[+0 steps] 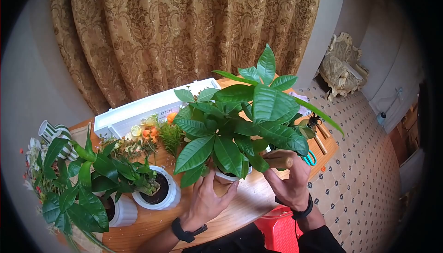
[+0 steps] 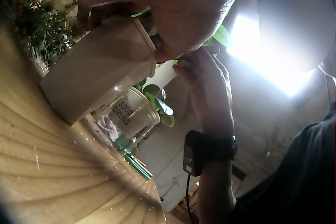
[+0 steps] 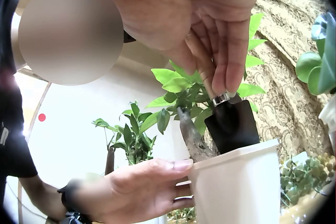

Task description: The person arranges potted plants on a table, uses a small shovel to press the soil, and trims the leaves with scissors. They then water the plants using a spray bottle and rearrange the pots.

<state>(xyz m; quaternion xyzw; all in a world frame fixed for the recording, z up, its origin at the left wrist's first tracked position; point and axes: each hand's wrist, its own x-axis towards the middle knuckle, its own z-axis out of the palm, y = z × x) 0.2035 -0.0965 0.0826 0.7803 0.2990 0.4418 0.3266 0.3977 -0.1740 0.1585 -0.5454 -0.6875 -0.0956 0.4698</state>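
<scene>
A leafy green plant (image 1: 272, 105) with a thick trunk stands in a white flowerpot (image 3: 236, 192) near the table's front edge. My left hand (image 1: 212, 195) grips the side of this pot, thumb by the rim and fingers round the wall. In my right hand (image 1: 291, 181) is a small trowel (image 3: 232, 127), pinched by its wooden handle. Its black blade points down inside the pot's rim beside the trunk, as the right wrist view shows. Leaves hide most of the pot and the blade in the head view.
More plants in white pots (image 1: 171, 196) stand on the left, near a striped vase (image 1: 60, 135). Artificial flowers (image 1: 150, 132) lie before a long white planter box (image 1: 138, 114). Teal-handled scissors (image 1: 310, 159) lie at right, near a clear lettered cup (image 2: 128, 113). A red stool (image 1: 279, 230) is below the edge.
</scene>
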